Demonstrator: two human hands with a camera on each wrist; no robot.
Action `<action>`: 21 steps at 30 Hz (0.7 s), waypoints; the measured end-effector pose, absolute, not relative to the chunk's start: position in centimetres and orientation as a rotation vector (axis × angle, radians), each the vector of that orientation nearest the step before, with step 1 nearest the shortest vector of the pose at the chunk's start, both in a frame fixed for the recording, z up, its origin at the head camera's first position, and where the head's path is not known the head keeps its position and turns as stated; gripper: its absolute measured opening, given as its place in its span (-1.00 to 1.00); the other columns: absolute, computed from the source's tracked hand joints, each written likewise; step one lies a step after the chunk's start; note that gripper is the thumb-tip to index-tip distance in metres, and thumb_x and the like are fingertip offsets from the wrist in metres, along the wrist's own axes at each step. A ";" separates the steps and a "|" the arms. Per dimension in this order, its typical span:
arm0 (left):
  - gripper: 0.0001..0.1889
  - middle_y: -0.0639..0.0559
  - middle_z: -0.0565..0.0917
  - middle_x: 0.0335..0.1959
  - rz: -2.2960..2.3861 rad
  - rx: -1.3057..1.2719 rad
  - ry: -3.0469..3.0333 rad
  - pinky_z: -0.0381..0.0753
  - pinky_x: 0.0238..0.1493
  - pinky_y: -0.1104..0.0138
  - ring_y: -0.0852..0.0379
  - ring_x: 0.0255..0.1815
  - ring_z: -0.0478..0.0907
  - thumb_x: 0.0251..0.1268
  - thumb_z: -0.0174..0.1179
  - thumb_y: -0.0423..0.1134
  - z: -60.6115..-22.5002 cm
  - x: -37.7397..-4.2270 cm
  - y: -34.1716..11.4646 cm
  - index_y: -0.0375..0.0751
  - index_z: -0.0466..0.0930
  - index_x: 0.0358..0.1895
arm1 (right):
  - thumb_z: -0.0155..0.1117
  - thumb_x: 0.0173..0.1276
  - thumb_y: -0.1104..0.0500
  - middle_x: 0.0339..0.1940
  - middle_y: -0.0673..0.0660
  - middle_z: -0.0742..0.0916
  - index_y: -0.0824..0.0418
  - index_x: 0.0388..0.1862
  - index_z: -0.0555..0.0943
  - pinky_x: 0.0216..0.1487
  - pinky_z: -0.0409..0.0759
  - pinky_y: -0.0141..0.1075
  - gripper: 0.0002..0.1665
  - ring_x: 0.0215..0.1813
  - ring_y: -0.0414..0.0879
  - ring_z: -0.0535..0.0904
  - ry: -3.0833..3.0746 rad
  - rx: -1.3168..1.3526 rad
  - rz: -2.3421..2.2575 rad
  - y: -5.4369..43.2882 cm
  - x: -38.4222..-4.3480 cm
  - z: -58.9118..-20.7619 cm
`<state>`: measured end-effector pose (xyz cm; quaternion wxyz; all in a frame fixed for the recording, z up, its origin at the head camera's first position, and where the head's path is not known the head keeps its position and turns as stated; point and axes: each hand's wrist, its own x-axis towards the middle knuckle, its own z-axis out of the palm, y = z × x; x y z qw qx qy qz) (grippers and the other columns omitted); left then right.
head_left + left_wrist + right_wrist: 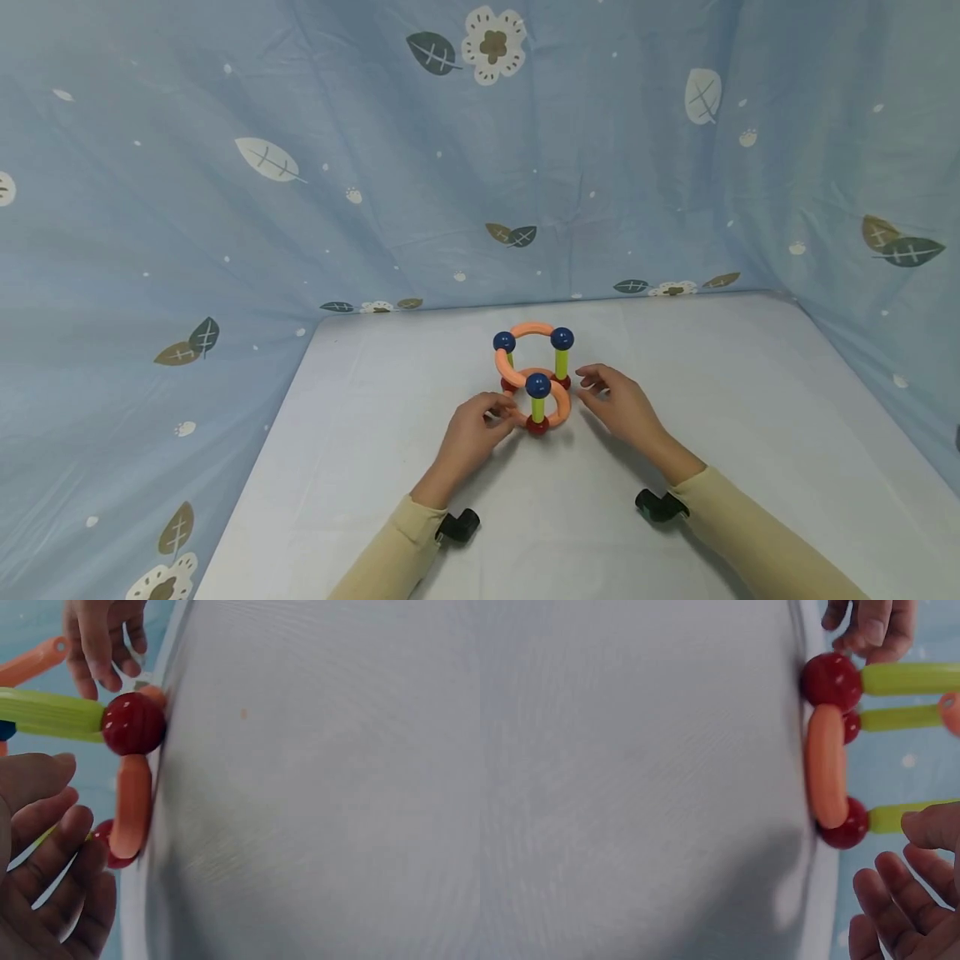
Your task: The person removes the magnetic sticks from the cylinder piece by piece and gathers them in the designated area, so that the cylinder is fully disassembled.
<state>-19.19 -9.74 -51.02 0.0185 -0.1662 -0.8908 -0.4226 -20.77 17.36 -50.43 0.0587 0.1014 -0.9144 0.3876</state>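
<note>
A construction of magnetic balls and rods stands upright on the white table. Its base is a ring of orange curved rods [133, 806] joined by red balls [832, 682]. Yellow-green straight rods [562, 364] rise from these to blue balls [537, 385], with more orange curved rods [532, 329] along the top. One orange rod end [58, 649] sticks out free in the left wrist view. My left hand [474, 427] is at the near left side, fingers loosely bent, fingertips right by the base ring. To the right, my right hand [617, 404] hovers with fingers spread, holding nothing.
The white cloth-covered table [360, 467] extends around the construction. A blue patterned curtain [405, 200] hangs behind it and along both sides. Each wrist wears a small black camera, the left wrist camera [459, 526] and the right wrist camera [660, 505].
</note>
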 end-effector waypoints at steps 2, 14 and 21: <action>-0.77 0.18 0.71 -0.11 -1.307 -0.503 -2.736 0.66 0.01 0.19 0.15 -0.08 0.63 0.32 0.41 -0.17 -50.7 -19.1 -9.9 -0.07 0.74 0.00 | 0.38 0.42 0.20 -0.10 0.14 0.73 0.26 0.19 0.60 0.06 0.65 0.05 -0.60 -0.06 0.06 0.66 -2.745 0.330 1.180 17.4 -20.4 -50.0; -0.58 0.00 0.62 -0.01 -1.242 -0.417 -2.537 0.52 0.21 0.04 -0.02 0.12 0.52 0.32 0.38 -0.17 -48.3 -18.7 -10.2 -0.19 0.59 0.19 | 0.34 0.46 0.17 0.01 0.13 0.73 0.19 0.19 0.61 0.00 0.68 -0.03 -0.64 -0.02 -0.03 0.64 -2.647 0.426 1.335 16.6 -18.4 -47.5; -0.40 -0.01 0.48 0.26 -1.235 -0.498 -2.415 0.44 0.34 -0.01 0.07 0.32 0.38 0.29 0.40 -0.11 -46.9 -18.3 -10.0 -0.08 0.44 0.36 | 0.36 0.44 0.22 0.08 0.17 0.69 0.24 0.20 0.60 0.01 0.70 0.03 -0.61 0.02 0.03 0.66 -2.537 0.521 1.404 16.1 -17.7 -46.8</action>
